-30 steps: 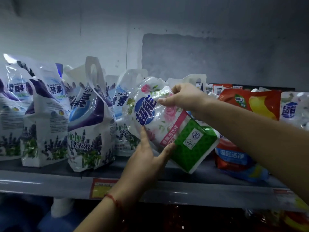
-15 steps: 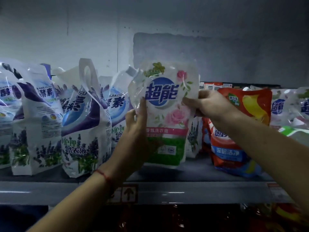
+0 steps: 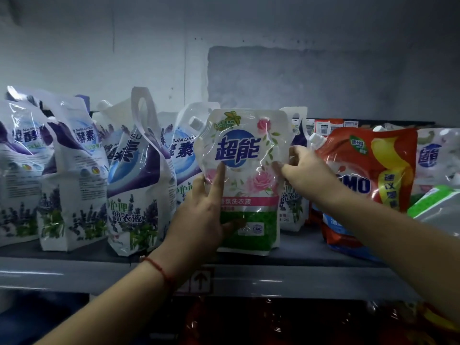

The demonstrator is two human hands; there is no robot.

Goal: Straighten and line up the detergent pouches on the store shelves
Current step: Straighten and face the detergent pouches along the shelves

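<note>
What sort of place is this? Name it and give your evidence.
Most likely a shop's laundry aisle: a metal shelf with a price tag holder on its edge, stocked with lavender detergent pouches and a red OMO pouch.

Dim, bluish light falls from above, leaving the space under the grey metal shelf (image 3: 286, 280) nearly black. White glare streaks the glossy plastic purple-and-white pouches (image 3: 74, 170); edges bow and blur softly.

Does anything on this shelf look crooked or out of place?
Yes. At the far right, a green-and-white pouch lies tipped over instead of standing. The red pouch beside it leans and sags. The tall purple pouch on the left tilts too. The rose-print pouch, held by both hands, stands upright.
</note>
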